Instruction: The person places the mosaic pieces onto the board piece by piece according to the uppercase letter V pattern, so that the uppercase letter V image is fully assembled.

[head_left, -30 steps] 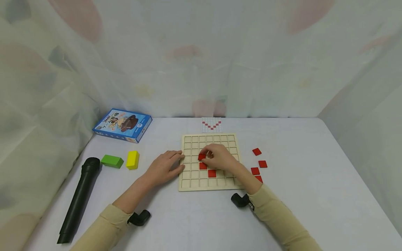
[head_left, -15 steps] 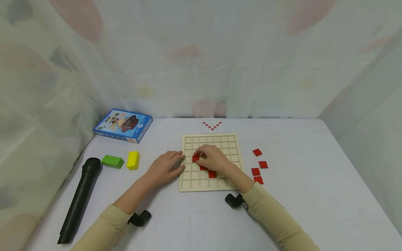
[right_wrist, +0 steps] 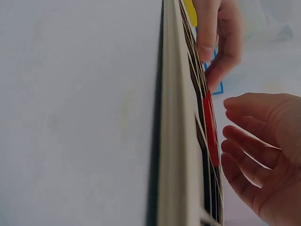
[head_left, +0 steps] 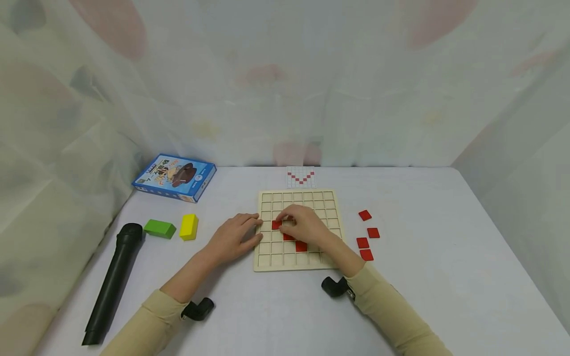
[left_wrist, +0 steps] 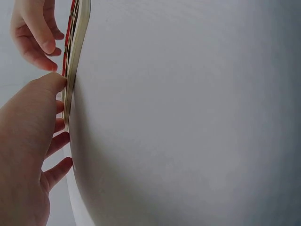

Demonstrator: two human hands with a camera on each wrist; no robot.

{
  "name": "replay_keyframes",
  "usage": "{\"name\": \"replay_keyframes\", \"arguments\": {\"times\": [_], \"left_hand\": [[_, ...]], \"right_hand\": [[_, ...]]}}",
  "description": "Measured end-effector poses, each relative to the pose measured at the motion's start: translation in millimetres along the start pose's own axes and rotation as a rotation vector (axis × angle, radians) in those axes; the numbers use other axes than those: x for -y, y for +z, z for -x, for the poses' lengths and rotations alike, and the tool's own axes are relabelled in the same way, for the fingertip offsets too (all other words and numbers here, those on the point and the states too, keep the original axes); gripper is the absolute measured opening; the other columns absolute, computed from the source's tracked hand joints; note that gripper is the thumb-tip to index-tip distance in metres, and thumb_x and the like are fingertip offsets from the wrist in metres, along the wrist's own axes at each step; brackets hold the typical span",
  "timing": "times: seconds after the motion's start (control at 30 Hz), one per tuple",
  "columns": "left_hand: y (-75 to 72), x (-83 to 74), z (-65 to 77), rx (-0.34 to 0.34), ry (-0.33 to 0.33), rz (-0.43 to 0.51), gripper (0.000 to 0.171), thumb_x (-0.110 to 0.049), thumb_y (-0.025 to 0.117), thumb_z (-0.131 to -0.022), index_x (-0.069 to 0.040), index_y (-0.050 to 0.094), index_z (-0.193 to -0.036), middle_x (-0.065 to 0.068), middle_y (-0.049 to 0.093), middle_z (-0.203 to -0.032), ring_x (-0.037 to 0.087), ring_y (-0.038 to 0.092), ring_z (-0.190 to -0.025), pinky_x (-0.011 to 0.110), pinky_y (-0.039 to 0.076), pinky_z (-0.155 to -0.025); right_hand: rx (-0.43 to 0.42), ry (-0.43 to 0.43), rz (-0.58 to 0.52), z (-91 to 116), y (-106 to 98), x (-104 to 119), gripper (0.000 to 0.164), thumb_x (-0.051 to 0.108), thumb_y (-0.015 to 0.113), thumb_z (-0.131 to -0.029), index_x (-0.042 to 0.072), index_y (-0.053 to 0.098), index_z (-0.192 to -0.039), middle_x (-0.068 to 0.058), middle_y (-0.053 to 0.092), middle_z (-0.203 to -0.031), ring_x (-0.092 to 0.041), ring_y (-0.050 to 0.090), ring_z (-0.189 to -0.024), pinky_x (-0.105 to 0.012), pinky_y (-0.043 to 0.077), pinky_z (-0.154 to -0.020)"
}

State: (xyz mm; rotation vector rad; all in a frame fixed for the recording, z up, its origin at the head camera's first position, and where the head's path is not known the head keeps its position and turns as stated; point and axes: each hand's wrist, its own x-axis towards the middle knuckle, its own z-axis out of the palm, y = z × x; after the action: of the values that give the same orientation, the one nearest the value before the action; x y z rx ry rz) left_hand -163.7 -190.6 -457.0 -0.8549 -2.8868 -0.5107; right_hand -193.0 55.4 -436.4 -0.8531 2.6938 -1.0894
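Observation:
A pale wooden grid board [head_left: 307, 264] lies on the table. Three red square tiles [head_left: 301, 246] sit in its cells along a diagonal. My right hand [head_left: 305, 226] hovers over the board, its fingertips close to the upper-left tile [head_left: 276, 225]. In the right wrist view that hand [right_wrist: 263, 146] has loosely bent fingers, a small gap off the board and no tile between them. My left hand [head_left: 231, 237] rests its fingertips on the board's left edge. The left wrist view shows its thumb and fingers [left_wrist: 59, 174] along that edge.
Several loose red tiles [head_left: 373, 233] lie right of the board. Behind it is a small pattern card [head_left: 301, 177] with a red V. At left are a blue box [head_left: 174, 177], a green block [head_left: 159, 228], a yellow block [head_left: 189, 227] and a black microphone [head_left: 113, 282].
My right hand moved left with a red tile, which now lies in a cell further left. The fingers have since drawn slightly back from it. My left hand has stayed still.

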Motion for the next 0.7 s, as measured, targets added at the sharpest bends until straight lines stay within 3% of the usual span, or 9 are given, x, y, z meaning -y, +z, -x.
{"name": "replay_keyframes", "arguments": {"times": [0.2, 0.47, 0.7], "left_hand": [[0.4, -0.9, -0.6, 0.01, -0.013, -0.007, 0.043, -0.038, 0.063, -0.094, -0.012, 0.061, -0.128, 0.009, 0.056, -0.136, 0.028, 0.052, -0.124, 0.048, 0.045, -0.1], [2.7, -0.1, -1.0, -0.002, -0.007, -0.016, 0.042, -0.037, 0.063, -0.093, -0.012, 0.061, -0.128, 0.009, 0.056, -0.135, 0.028, 0.053, -0.122, 0.048, 0.045, -0.099], [3.9, 0.9, -1.0, -0.006, -0.001, -0.013, 0.042, -0.037, 0.062, -0.094, -0.012, 0.061, -0.128, 0.008, 0.056, -0.135, 0.027, 0.052, -0.123, 0.047, 0.045, -0.1]], "right_hand": [[-0.045, 0.062, -0.019, 11, -18, -11, 0.016, 0.017, 0.067, -0.091, 0.013, 0.073, -0.105, 0.003, 0.067, -0.108, -0.016, 0.059, -0.095, -0.033, 0.05, -0.083], [-0.103, 0.103, -0.026, 34, -49, -41, 0.02, 0.018, 0.064, -0.093, 0.009, 0.072, -0.109, -0.002, 0.066, -0.112, -0.02, 0.057, -0.099, -0.036, 0.051, -0.082], [-0.142, 0.169, 0.022, 54, -75, -63, 0.02, 0.019, 0.064, -0.094, 0.009, 0.072, -0.109, -0.006, 0.066, -0.115, -0.025, 0.058, -0.102, -0.042, 0.052, -0.083]]}}
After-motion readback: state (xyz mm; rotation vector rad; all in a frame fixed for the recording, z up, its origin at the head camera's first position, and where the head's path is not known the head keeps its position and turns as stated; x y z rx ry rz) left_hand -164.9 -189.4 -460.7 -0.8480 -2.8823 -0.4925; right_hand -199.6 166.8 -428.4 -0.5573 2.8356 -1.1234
